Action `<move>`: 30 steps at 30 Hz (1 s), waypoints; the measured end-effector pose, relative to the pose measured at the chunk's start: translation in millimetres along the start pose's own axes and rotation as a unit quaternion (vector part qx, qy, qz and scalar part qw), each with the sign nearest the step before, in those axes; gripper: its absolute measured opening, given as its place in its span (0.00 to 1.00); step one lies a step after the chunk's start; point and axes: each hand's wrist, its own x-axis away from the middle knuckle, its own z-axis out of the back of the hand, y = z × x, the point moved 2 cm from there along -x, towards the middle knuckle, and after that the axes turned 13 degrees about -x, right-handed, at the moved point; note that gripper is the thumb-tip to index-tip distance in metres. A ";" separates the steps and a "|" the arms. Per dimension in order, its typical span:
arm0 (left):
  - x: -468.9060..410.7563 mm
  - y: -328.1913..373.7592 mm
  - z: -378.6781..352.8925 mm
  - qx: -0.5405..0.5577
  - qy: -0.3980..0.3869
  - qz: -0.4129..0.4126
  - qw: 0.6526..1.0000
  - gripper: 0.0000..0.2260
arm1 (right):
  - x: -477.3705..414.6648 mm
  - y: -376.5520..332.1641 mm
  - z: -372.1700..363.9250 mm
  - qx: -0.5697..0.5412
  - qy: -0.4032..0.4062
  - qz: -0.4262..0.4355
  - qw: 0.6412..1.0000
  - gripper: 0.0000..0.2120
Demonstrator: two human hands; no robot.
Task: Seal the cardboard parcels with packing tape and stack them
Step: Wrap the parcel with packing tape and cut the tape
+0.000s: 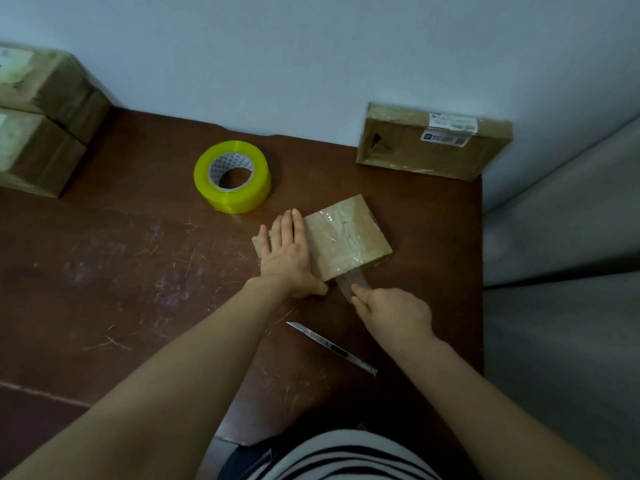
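A small cardboard parcel is pictured lying flat on a scratched brown table, slightly right of centre, with its top already glazed in clear tape. It is pinned down by the left hand, which is laid palm-down across the parcel's left part, fingers straight and together, thumb set along the near edge. A strip of clear tape is seen trailing from that near edge and is pinched between the thumb and curled fingers of the right hand, just beside the left thumb.

A yellow roll of packing tape is stood on its side-face near the parcel's far left corner, apart from it. A utility knife, blade extended, is left on the table below the right hand.

A flat labelled parcel is placed at the far right corner against the pale wall. Two larger cardboard boxes are grouped at the far left edge; whether they are stacked cannot be told. A striped shirt is visible at the bottom.
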 end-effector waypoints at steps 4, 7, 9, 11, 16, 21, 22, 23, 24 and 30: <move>0.6 -0.2 4.2 -0.010 -0.021 -0.011 1.000 0.67 | -8.5 -10.6 0.1 0.020 -0.035 -0.038 0.998 0.15; -4.0 -2.7 14.0 0.044 -0.077 0.000 0.996 0.58 | -22.4 -16.5 -2.7 0.038 -0.050 -0.056 0.996 0.12; -12.1 4.5 24.3 0.057 -0.061 0.041 0.996 0.47 | -28.4 -19.4 -5.4 0.030 -0.055 -0.054 0.997 0.11; -21.3 23.0 32.7 0.038 0.024 0.051 0.998 0.41 | -31.4 -20.4 -7.7 0.015 -0.050 -0.050 0.997 0.11; -41.1 58.1 26.2 0.005 0.113 -0.020 0.993 0.38 | -31.0 -15.6 -9.9 -0.025 -0.035 -0.042 0.998 0.12; -46.8 53.3 22.4 -0.001 0.114 -0.035 0.993 0.40 | -30.2 -11.7 -9.6 -0.038 -0.041 -0.049 0.997 0.12; -44.0 51.7 23.5 -0.001 0.119 -0.060 0.991 0.40 | -30.8 -12.0 -9.3 -0.035 -0.034 -0.043 0.998 0.12; -38.9 50.1 23.6 -0.008 0.126 -0.101 0.987 0.39 | -31.3 -12.7 -8.7 -0.033 -0.024 -0.036 0.999 0.11; -31.6 49.5 21.8 -0.028 0.130 -0.147 0.980 0.37 | -31.2 -13.3 -7.9 -0.030 -0.014 -0.031 0.999 0.11; -16.7 47.0 18.7 -0.091 0.127 -0.229 0.961 0.32 | -30.5 -13.3 -9.0 -0.022 -0.008 -0.025 0.999 0.11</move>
